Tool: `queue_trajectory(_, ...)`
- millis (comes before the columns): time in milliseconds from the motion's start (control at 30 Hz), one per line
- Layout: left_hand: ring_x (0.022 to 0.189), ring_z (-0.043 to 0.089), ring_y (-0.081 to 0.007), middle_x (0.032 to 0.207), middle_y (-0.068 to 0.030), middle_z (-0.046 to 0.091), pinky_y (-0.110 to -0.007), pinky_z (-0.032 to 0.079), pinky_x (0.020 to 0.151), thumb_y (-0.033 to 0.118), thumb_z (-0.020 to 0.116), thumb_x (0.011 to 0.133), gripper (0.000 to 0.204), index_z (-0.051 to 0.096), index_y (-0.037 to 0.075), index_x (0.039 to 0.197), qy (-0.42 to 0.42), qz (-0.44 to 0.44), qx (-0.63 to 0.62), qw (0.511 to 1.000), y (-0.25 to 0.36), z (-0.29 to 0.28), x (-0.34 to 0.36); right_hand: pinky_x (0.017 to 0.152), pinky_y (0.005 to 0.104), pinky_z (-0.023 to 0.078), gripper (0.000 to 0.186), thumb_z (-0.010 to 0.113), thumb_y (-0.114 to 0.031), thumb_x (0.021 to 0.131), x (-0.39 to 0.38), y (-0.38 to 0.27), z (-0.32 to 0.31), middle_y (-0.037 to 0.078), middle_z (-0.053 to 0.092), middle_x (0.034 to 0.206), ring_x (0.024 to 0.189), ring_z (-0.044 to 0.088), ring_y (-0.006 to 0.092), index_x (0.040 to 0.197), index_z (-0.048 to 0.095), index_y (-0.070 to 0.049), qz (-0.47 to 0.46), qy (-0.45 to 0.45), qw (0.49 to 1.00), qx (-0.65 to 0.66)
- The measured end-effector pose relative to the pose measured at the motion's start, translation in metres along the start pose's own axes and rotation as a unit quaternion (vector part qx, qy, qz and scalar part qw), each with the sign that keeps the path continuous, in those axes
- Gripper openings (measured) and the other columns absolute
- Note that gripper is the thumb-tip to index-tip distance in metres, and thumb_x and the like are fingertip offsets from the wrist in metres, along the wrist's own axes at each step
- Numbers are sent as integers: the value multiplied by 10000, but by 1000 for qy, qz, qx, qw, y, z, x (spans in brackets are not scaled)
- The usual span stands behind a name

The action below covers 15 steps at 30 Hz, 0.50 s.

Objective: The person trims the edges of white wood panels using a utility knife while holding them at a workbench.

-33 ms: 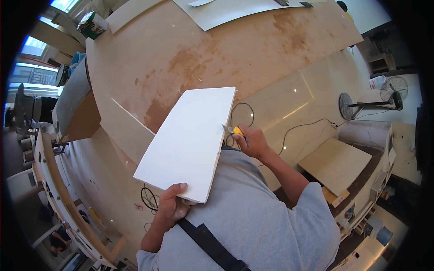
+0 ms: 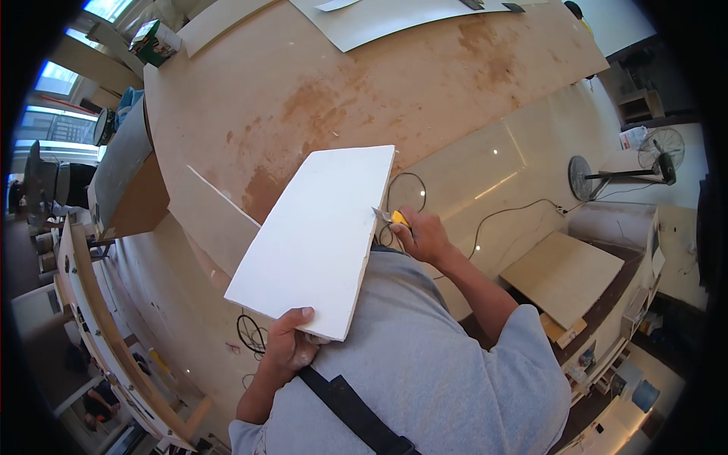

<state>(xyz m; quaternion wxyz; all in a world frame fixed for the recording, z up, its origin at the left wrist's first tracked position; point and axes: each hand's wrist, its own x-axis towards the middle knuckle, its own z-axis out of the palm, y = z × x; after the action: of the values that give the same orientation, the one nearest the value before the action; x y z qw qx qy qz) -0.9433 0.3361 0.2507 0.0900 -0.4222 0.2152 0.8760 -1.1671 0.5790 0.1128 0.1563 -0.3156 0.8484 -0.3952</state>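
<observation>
A flat white board (image 2: 315,235) with rough edges is held in front of me, tilted, its far end over the brown table. My left hand (image 2: 288,343) grips its near left corner, thumb on the top face and fingers underneath. My right hand (image 2: 423,236) is closed around a yellow utility knife (image 2: 400,219). The knife's blade touches the board's right edge, about midway along. Part of the knife handle is hidden inside the fist. On the table, left of the board, lies a thin white strip (image 2: 224,195), its near end hidden behind the board.
The brown table (image 2: 425,98) has dark stains and carries a large white sheet (image 2: 387,23) at its far side. A green box (image 2: 155,42) stands at the far left corner. Cables (image 2: 500,214) trail over the floor at right, near a standing fan (image 2: 660,159) and a wooden panel (image 2: 563,273).
</observation>
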Motion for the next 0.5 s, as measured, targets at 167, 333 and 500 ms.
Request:
queue_trajectory(167,895,754,-287,1131,-195,706,-402,639,697,110,669,858,567,490,-73,1364,-45,8,18,999,2,-3,3,621,536,504,476,556,-514,1040,8,16,5,228,649,764,724,656,469,978,587,-44,-34,34,997,-60)
queue_trajectory(333,885,744,-263,1114,-187,706,-375,621,678,103,667,859,546,503,-68,1351,-27,-6,50,998,-4,7,1,641,537,521,503,538,-528,1046,-5,72,17,234,664,790,749,668,467,986,603,-32,10,34,995,-95)
queue_trajectory(500,950,747,-295,1131,-174,706,-421,640,767,91,656,866,558,495,-56,1380,-16,28,-4,999,-4,9,-4,639,541,484,503,499,-496,1083,-19,135,-18,247,633,748,748,649,480,945,658,-40,321,123,914,-214)
